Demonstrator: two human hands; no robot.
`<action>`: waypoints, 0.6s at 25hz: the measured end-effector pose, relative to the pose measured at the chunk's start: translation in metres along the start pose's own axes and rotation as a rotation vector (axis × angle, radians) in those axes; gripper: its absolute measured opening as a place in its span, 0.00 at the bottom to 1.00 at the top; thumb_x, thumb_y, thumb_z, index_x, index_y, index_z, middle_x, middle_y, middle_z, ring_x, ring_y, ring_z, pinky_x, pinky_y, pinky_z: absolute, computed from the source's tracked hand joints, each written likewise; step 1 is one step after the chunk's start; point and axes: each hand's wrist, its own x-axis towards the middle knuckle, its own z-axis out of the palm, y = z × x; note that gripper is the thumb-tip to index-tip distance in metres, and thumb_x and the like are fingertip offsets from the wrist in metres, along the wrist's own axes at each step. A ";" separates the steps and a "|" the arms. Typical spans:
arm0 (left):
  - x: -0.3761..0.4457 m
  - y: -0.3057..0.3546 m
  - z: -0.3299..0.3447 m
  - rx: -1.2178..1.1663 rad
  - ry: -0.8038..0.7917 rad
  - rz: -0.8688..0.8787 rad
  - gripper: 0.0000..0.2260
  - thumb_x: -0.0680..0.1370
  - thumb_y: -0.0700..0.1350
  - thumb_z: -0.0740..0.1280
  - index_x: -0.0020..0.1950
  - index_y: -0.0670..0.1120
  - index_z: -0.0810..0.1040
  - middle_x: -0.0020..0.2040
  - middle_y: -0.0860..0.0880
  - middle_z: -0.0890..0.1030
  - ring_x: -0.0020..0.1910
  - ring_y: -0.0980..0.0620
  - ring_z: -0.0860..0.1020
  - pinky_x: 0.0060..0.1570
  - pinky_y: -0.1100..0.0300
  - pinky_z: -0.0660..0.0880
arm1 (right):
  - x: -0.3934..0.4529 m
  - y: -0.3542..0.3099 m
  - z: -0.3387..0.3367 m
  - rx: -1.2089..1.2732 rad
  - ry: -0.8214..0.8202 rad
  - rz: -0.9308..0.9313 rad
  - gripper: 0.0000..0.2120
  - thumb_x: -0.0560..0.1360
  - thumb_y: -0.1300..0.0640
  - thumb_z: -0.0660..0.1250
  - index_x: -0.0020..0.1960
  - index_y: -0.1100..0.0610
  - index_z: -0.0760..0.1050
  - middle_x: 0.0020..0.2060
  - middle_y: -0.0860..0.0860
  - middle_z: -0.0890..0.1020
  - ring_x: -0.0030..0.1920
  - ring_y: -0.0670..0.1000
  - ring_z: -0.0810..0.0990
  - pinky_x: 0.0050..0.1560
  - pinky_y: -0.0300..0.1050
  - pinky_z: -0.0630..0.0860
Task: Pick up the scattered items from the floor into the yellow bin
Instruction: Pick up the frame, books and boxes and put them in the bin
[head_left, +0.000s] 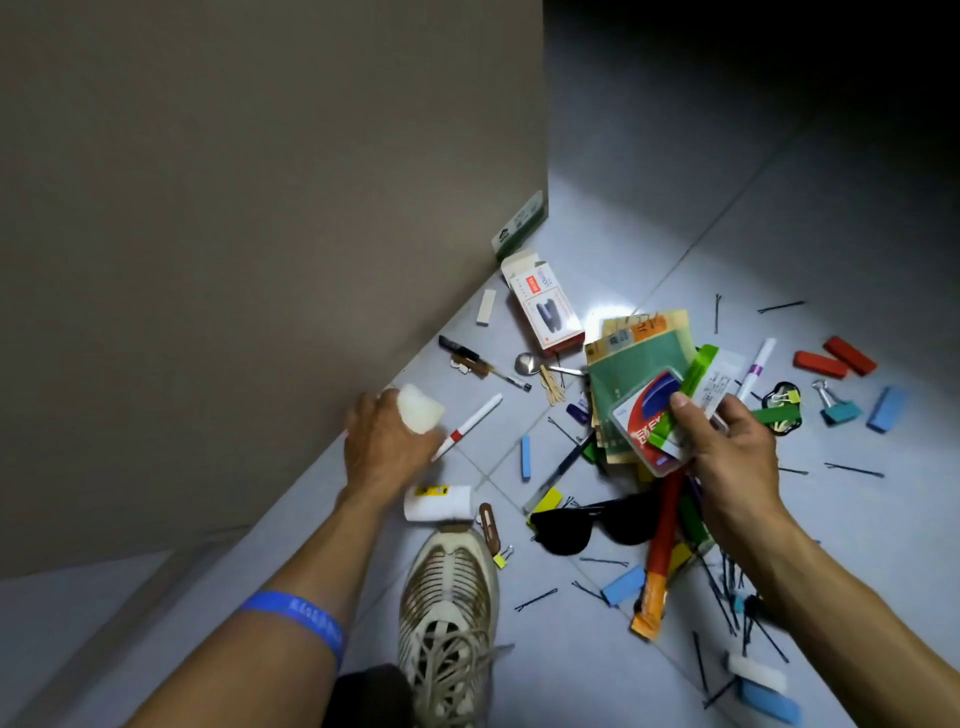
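Observation:
My left hand (387, 441) is closed around a white rounded block (420, 408) and a white pen with a red band (470, 426), low over the floor beside a tall panel. My right hand (727, 447) grips a stack of flat things: green and tan packets (639, 364), a clear pack with a red and blue label (652, 423) and a green-edged sachet (698, 382). Scattered items lie on the pale tiles: black sunglasses (592, 522), a red-and-orange tube (662, 551), a red-and-white box (548, 306), erasers, clips, hairpins. No yellow bin is visible.
A tall grey-brown panel (260, 234) fills the left half, its base meeting the floor. My white laced shoe (449, 618) stands at bottom centre, a white roll (439, 503) at its toe. Red blocks (836, 358), blue blocks and binder clips (836, 408) lie right.

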 end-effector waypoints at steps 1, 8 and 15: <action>-0.006 -0.001 -0.001 0.037 -0.088 0.068 0.34 0.64 0.61 0.73 0.66 0.48 0.71 0.62 0.44 0.73 0.62 0.42 0.69 0.56 0.51 0.68 | 0.000 0.002 0.000 0.037 0.031 0.023 0.08 0.77 0.57 0.68 0.56 0.56 0.78 0.46 0.52 0.87 0.43 0.52 0.87 0.35 0.43 0.82; -0.052 0.020 0.012 0.061 -0.368 0.272 0.28 0.64 0.56 0.74 0.58 0.59 0.65 0.51 0.53 0.75 0.50 0.47 0.77 0.43 0.58 0.70 | 0.008 -0.011 -0.019 0.102 0.125 0.006 0.07 0.77 0.56 0.69 0.55 0.53 0.80 0.48 0.54 0.87 0.47 0.55 0.86 0.41 0.48 0.83; 0.029 0.194 -0.008 -0.562 0.070 -0.034 0.27 0.66 0.51 0.73 0.62 0.57 0.65 0.57 0.51 0.77 0.52 0.46 0.77 0.47 0.55 0.75 | 0.030 -0.034 -0.024 0.117 0.137 -0.076 0.08 0.77 0.56 0.68 0.56 0.53 0.80 0.48 0.52 0.87 0.45 0.52 0.87 0.36 0.42 0.82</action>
